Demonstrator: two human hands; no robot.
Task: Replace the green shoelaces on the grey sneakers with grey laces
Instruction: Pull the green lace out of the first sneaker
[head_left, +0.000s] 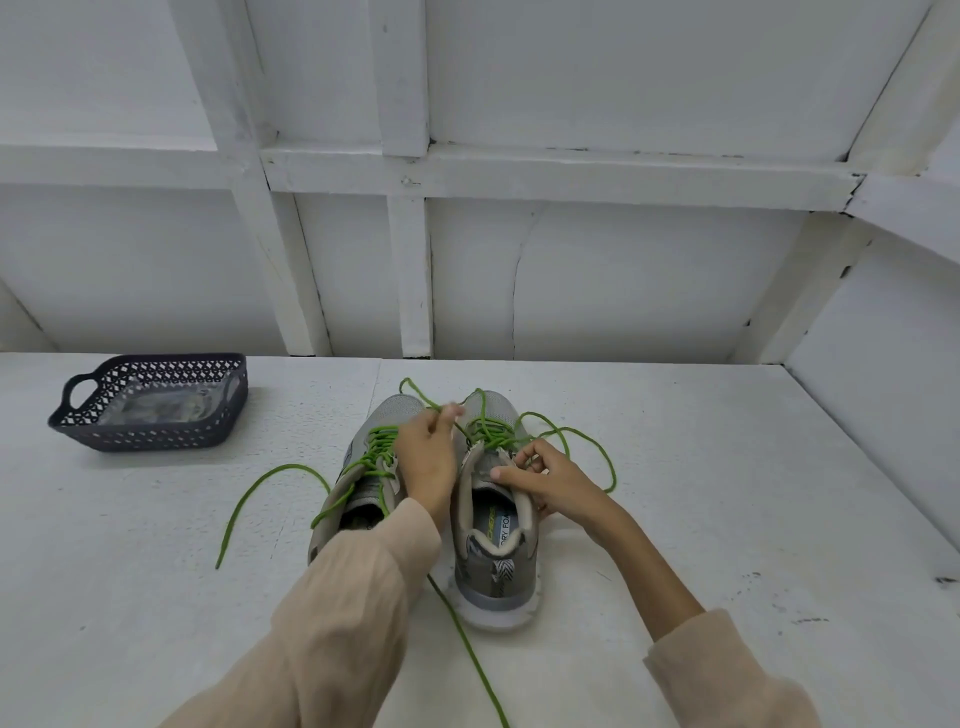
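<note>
On the table (675, 493), the basket (145, 436), seemingly holding a packet (166, 405), lies left behind the side-by-side sneakers (493, 577).

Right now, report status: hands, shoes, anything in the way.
Left hand pinches green lace above the toes. Right hand grips right shoe at the eyelets. Left shoe laced green too, ends loose. Basket far left, clear of the work.

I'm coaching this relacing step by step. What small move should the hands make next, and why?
Probably pull the green lace free of the next eyelet on the right sneaker. The left hand pinches that lace above the toes, the right hand grips the shoe's upper, and the lace hangs loose at the collar yet crosses eyelets nearer the toe.
</note>
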